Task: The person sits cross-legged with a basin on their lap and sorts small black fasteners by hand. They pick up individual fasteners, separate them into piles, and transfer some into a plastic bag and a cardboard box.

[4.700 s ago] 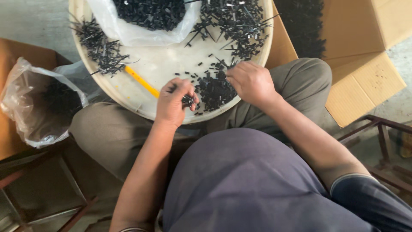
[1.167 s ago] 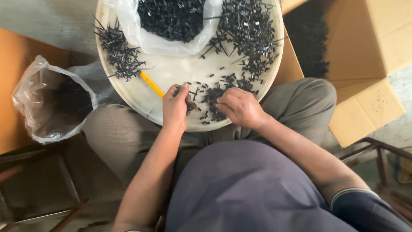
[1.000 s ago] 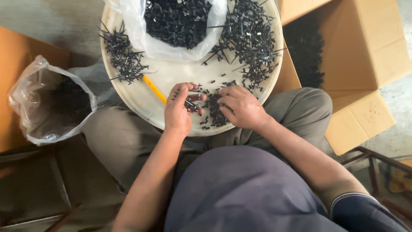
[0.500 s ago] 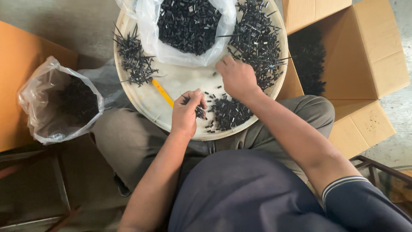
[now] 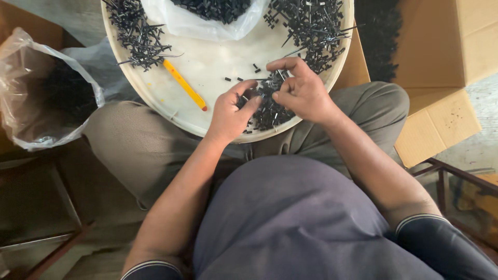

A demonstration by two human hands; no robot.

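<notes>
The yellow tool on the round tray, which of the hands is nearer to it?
Left. The left hand lies just right of the yellow tool tip; the right hand is farther right, beyond the left.

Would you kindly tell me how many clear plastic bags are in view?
2: one clear plastic bag beside the person's left knee, another lying on the round tray at its far side. Others may lie outside the frame.

- A yellow stick [image 5: 185, 84] lies on the round tray.
- A clear bag [image 5: 36, 88] of dark bits sits on the left.
- A brown cardboard box [image 5: 446, 62] stands open on the right.
- A rusty metal frame [image 5: 456, 176] shows by the box.
</notes>
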